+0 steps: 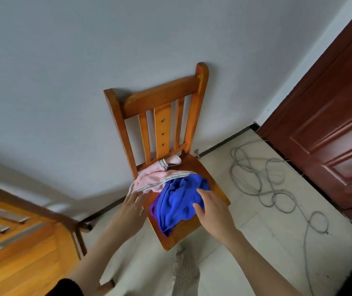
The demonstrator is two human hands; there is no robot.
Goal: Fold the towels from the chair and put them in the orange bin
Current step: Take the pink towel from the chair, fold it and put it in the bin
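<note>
Two bare hands reach toward a heap of towels on a wooden slat-back chair [162, 116] that stands against a pale wall. In the head camera's view, the left hand [131, 207] stretches forward with straight, spread fingers, its fingertips at the striped hem of a pink towel [149, 178] that lies crumpled at the rear of the seat, one corner pushed up against the back slats. The right hand [210, 205] is also flat and open, fingers extended, lying on or just over a bright blue towel [178, 201] bunched on the front of the seat and hanging a little over its front edge; whether it presses the cloth cannot be told. A strip of purple cloth [154, 208] shows beneath the blue towel's left side. Neither hand grips anything. To the right of the chair, a grey cable [262, 180] lies in loose coils on the tiled floor in front of a dark red panelled door [328, 129]. At lower left, blurred, is a second piece of wooden furniture [21, 253].
</note>
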